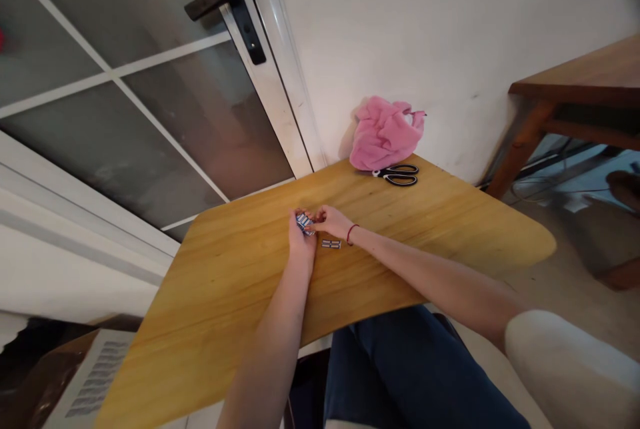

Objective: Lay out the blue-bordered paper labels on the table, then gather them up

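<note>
My left hand (pixel 301 237) is cupped around a small bunch of blue-and-white striped pieces (pixel 304 221), too small to name more exactly. From the right, my right hand (pixel 331 220) reaches to the bunch with curled fingers; its fingertips meet the pieces, and whether one is pinched between them I cannot make out. Just below the hands, a few more striped pieces (pixel 331 244) lie flat together on the wooden table (pixel 240 282).
A pink cloth (pixel 386 132) is heaped at the table's back edge against the wall. Black-handled scissors (pixel 400 174) lie in front of it, blades partly under the cloth. A glazed door with a black handle (pixel 215 1) stands at the left; another wooden table (pixel 580 76) is at the right.
</note>
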{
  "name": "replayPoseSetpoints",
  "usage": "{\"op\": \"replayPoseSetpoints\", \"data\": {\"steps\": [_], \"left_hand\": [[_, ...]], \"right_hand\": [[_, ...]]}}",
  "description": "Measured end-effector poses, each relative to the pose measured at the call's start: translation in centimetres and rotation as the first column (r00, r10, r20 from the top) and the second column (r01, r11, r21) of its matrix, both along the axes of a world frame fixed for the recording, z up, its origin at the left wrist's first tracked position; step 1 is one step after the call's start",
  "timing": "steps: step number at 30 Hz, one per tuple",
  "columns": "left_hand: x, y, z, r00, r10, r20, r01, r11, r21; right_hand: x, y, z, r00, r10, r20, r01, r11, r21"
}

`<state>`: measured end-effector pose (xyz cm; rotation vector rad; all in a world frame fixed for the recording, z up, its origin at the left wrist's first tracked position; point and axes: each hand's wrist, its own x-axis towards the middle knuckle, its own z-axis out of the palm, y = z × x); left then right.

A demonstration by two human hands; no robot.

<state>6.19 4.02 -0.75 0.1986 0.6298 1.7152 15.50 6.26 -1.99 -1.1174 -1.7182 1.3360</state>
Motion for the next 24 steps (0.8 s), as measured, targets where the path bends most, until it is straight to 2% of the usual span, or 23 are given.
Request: {"op": "replayPoseSetpoints", "data": {"steps": [2,5,9,12,16,21,24], "left_hand": [[-0.2,0.0,0.1,1.000,0.009,0.004,-0.009,1.000,0.006],[-1.0,0.3,0.1,1.000,0.024,0.003,-0.024,1.000,0.002],[-2.5,0.9,0.0,0.997,0.081,0.002,-0.081,0.997,-0.009],[-3.4,1.2,-0.2,0.994,0.112,-0.007,-0.112,0.994,-0.003],[-3.7,1.6,-0.7,0.993,0.111,-0.042,-0.111,0.994,0.008],[-3.8,1.9,-1.2,0.992,0.094,-0.084,-0.092,0.995,0.027],[-3.9,2.0,-1.4,0.992,0.085,-0.094,-0.082,0.996,0.034]], "right_hand": [[0.3,0.1,0.3,0.999,0.035,0.034,-0.036,0.999,0.026],[1.5,0.6,1.4,0.979,0.169,0.117,-0.177,0.982,0.066],[3.5,1.3,2.5,0.883,0.355,0.307,-0.399,0.912,0.095],[4.0,1.7,2.3,0.799,0.401,0.449,-0.493,0.864,0.106],[3.5,1.9,1.7,0.734,0.422,0.532,-0.548,0.831,0.097],[3.2,1.9,1.6,0.754,0.417,0.507,-0.541,0.833,0.119],[3.2,1.9,1.4,0.768,0.443,0.463,-0.538,0.838,0.091]]}}
